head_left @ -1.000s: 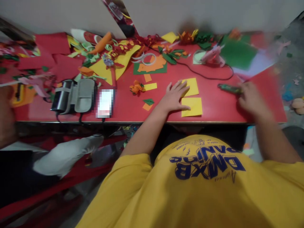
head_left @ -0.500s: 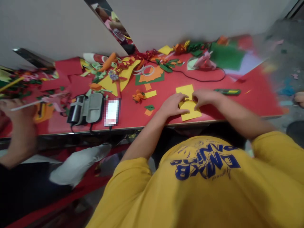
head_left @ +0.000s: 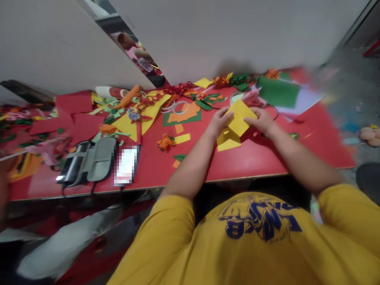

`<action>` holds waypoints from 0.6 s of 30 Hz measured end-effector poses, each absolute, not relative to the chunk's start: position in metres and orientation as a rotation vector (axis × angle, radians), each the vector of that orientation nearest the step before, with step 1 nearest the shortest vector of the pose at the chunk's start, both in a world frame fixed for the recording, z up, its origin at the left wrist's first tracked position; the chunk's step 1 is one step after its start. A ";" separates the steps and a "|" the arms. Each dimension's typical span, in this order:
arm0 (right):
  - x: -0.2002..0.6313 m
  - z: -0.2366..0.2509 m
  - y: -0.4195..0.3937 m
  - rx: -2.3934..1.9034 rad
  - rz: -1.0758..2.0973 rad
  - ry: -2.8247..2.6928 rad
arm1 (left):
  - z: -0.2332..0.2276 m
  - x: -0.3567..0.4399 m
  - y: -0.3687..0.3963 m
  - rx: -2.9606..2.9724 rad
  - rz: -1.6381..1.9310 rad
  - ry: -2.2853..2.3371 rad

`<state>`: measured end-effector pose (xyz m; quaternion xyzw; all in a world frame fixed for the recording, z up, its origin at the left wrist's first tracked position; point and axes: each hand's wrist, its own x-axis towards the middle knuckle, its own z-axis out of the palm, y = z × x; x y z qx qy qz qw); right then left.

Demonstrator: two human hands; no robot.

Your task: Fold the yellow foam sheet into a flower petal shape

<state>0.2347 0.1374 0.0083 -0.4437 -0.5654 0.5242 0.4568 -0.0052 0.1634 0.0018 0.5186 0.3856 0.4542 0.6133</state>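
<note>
Between my two hands a square of yellow paper (head_left: 240,118) is held up, turned so its corners point up, down and sideways. My left hand (head_left: 220,122) pinches its left corner, and my right hand (head_left: 261,120) grips the right corner with the thumb in front. A second yellow piece of paper (head_left: 228,141) lies on the red table under it, partly covered. Just beyond my hands is a pink glue gun (head_left: 254,97). The green cutter (head_left: 293,135) beside my right forearm is mostly hidden.
Green paper (head_left: 279,92) and a lilac sheet (head_left: 307,101) lie at the right. To the left are an orange paper flower (head_left: 166,141), a phone (head_left: 127,165) and an open grey case (head_left: 101,160). Coloured scraps line the wall. A co-worker's leg (head_left: 68,241) shows at lower left.
My hands have lifted one yellow square off the table and turned it cornerwise; the other stays below. The view has shifted, and the co-worker's hand at left has mostly left it.
</note>
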 end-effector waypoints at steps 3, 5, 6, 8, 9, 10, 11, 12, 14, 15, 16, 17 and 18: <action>0.231 0.001 0.137 -1.129 1.271 -1.270 | -0.009 -0.003 0.158 1.122 1.008 0.850; 0.229 0.000 0.136 -1.136 1.243 -1.208 | -0.012 -0.005 0.157 1.098 1.015 0.847; 0.228 -0.001 0.136 -1.144 1.228 -1.198 | -0.013 -0.005 0.158 1.111 1.042 0.851; 0.227 -0.001 0.134 -1.166 1.209 -1.222 | -0.016 -0.005 0.160 1.189 1.148 0.855; 0.227 0.000 0.133 -1.176 1.200 -1.246 | -0.018 -0.005 0.161 1.239 1.207 0.854; 0.227 0.000 0.131 -1.182 1.192 -1.273 | -0.020 -0.004 0.162 1.288 1.256 0.854; 0.228 0.001 0.130 -1.183 1.189 -1.298 | -0.022 -0.003 0.162 1.329 1.288 0.851; 0.228 0.003 0.129 -1.176 1.191 -1.316 | -0.023 -0.003 0.163 1.358 1.298 0.843; 0.229 0.006 0.127 -1.152 1.214 -1.331 | -0.025 -0.003 0.163 1.387 1.262 0.809; 0.230 0.008 0.126 -1.135 1.234 -1.331 | -0.026 -0.003 0.163 1.396 1.229 0.785; 0.231 0.010 0.126 -1.115 1.255 -1.327 | -0.026 -0.003 0.163 1.400 1.195 0.762; 0.231 0.011 0.125 -1.096 1.272 -1.320 | -0.026 -0.003 0.162 1.399 1.165 0.746; 0.231 0.012 0.124 -1.079 1.284 -1.313 | -0.025 -0.003 0.162 1.394 1.145 0.742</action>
